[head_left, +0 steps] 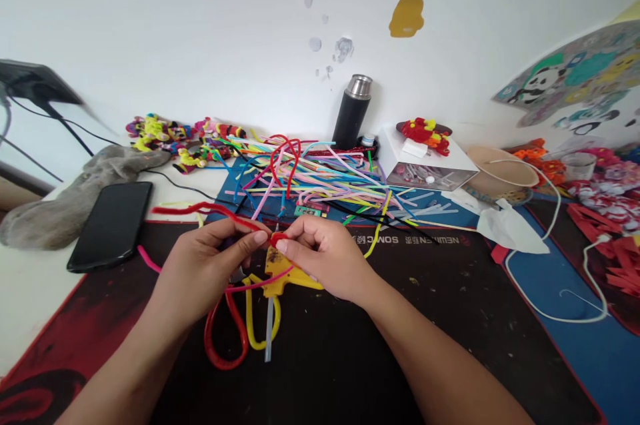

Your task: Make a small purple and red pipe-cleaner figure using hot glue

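Observation:
A fuzzy red pipe cleaner [200, 208] is pinched between the fingertips of both my hands, over the middle of the dark mat. My left hand [200, 265] grips it with thumb and forefinger, and its loose end sticks out to the left. At its other end, my right hand [330, 255] pinches a small bent or coiled red part. Just beneath my fingers lies a yellow glue gun [274, 272], with a clear glue stick [269, 332] poking out of its back. Beside it are scissors [235, 352] with red and yellow handle loops, partly hidden. A pink pipe cleaner [263, 283] crosses the gun.
Many coloured pipe cleaners [320, 172] are heaped behind my hands. A black thermos [352, 112] and a white box [425, 158] stand near the wall. A phone [113, 225] lies left, below small finished figures [160, 132]. A white cable [550, 320] curls at right.

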The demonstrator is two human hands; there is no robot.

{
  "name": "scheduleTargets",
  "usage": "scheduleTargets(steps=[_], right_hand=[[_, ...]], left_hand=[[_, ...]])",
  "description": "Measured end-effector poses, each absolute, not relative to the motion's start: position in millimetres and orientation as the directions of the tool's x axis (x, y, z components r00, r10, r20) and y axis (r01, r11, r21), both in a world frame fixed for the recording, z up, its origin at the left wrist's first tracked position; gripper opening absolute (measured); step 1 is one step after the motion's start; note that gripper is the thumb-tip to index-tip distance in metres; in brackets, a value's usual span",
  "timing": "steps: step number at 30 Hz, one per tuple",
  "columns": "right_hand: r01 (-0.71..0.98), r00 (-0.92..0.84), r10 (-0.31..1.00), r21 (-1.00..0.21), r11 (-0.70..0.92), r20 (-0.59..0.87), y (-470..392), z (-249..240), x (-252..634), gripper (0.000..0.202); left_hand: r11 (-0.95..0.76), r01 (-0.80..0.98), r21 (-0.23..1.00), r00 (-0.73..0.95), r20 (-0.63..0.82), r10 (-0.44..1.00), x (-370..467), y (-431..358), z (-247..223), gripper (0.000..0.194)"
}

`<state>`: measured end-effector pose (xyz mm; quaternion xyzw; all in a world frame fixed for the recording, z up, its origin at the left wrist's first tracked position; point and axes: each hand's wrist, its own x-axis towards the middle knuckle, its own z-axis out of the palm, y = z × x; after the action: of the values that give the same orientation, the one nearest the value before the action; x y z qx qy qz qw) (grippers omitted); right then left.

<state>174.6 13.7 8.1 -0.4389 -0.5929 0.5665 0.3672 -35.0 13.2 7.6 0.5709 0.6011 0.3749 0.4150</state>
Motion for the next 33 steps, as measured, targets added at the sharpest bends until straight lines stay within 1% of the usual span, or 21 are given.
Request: scheduleTargets(steps=[3, 7, 12, 20, 25, 28, 33], right_hand=[[0.134, -0.347, 0.936, -0.991, -0.015, -0.061, 13.9, 8.8, 175.5, 0.027], [0.190, -0.340, 0.937, -0.982, -0.008, -0.073, 14.1, 7.7, 175.6, 0.023], [0.191, -0.343, 0.937, -0.982, -0.008, -0.074, 13.9, 5.5, 175.8, 0.023], [0.221, -0.356, 0.931, -0.975, -0.005, -0.085, 14.2, 1.5, 175.4, 0.020], [0.220, -0.357, 0.929, -0.975, -0.017, -0.097, 14.1, -0.9, 174.9, 0.016], [0.160, -0.361, 0.928, -0.986, -0.040, -0.097, 14.4, -0.4, 174.0, 0.018], [0.000, -0.351, 0.932, -0.995, -0.097, -0.091, 15.4, 0.4, 171.2, 0.035]], left_hand=[[0.074, 0.356, 0.931, -0.019, -0.071, 0.997, -36.1, 13.0, 7.1, 0.038], [0.080, 0.351, 0.933, 0.002, -0.087, 0.996, -35.9, 13.2, 10.2, 0.039], [0.093, 0.344, 0.934, 0.048, -0.117, 0.992, -34.2, 13.1, 13.7, 0.040], [0.017, 0.393, 0.919, 0.080, -0.052, 0.995, -33.5, 13.6, 11.0, 0.034], [-0.050, 0.408, 0.912, 0.149, -0.012, 0.989, -31.9, 13.7, 14.4, 0.031], [-0.032, 0.393, 0.919, 0.120, -0.017, 0.993, -29.4, 12.8, 15.3, 0.032], [0.068, 0.288, 0.955, 0.011, -0.074, 0.997, -25.3, 8.5, 7.4, 0.034]])
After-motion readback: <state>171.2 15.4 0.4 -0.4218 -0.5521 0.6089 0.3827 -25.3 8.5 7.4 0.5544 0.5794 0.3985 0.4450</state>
